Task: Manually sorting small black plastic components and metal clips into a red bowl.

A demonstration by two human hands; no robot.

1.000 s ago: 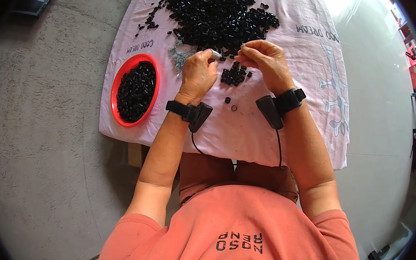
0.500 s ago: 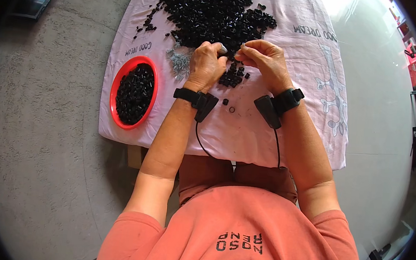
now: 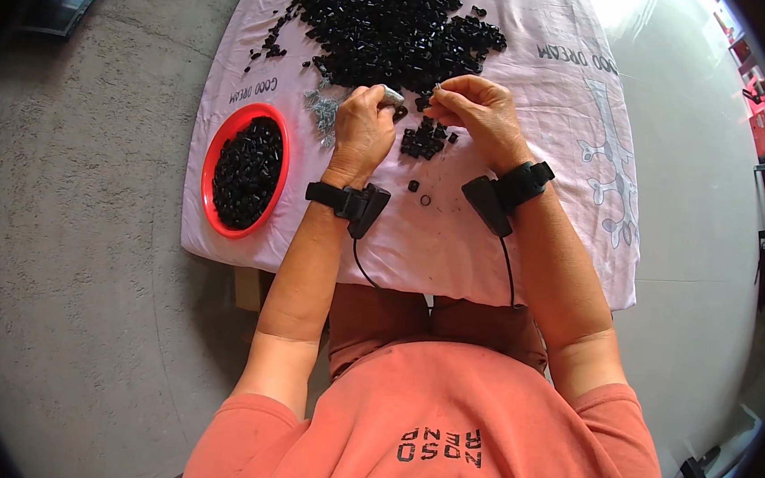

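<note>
My left hand (image 3: 364, 131) is closed, with a small black plastic piece (image 3: 400, 113) at its fingertips. A grey-silver covering (image 3: 388, 96) wraps the tip of one of its digits. Across a short gap, my right hand (image 3: 482, 114) pinches something tiny and pale that I cannot make out. Between and beyond the hands lies a large heap of small black plastic pieces (image 3: 390, 33). A smaller cluster of black pieces (image 3: 424, 139) sits just below the fingertips. Beside my left hand is a pile of thin grey bits (image 3: 322, 113), partly hidden by that hand.
A red oval basin (image 3: 286, 169) full of black pieces stands at the table's left edge. The pink cloth (image 3: 569, 263) covers the table. One loose black piece (image 3: 413, 186) and a small dark ring (image 3: 425, 201) lie between my wrists.
My left hand has drawn left, away from the right hand, and a black piece now shows at its fingertips. My right hand has shifted slightly left, still pinching.
</note>
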